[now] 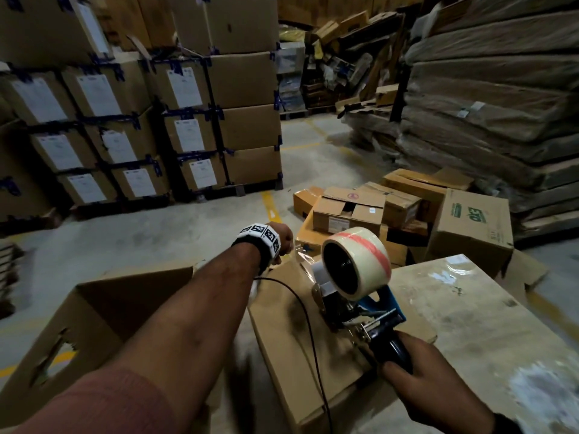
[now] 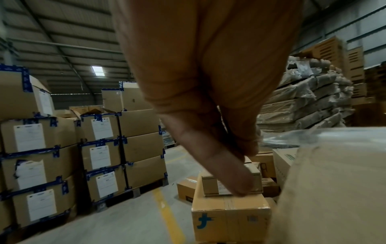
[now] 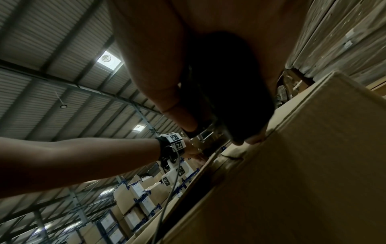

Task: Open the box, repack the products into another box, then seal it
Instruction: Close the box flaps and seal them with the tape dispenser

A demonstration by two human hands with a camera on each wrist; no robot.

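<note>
My left hand [image 1: 283,242] pinches the tape end [image 1: 297,250] at the box's [image 1: 282,324] far edge; right hand [image 1: 438,380] grips the dispenser [image 1: 354,277] nearer me; seam runs away from me.

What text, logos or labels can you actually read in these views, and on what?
No word reads cleanly in any view.
Blue "f"-like logo: on the small carton in the left wrist view.
Green print on the tall carton: blurred, unreadable.
White sheets on the stacked cartons: print too small.
Red round mark and white sticker on the open small box: unreadable.
Square black-and-white codes on the wrist band: patterns, no letters.
</note>
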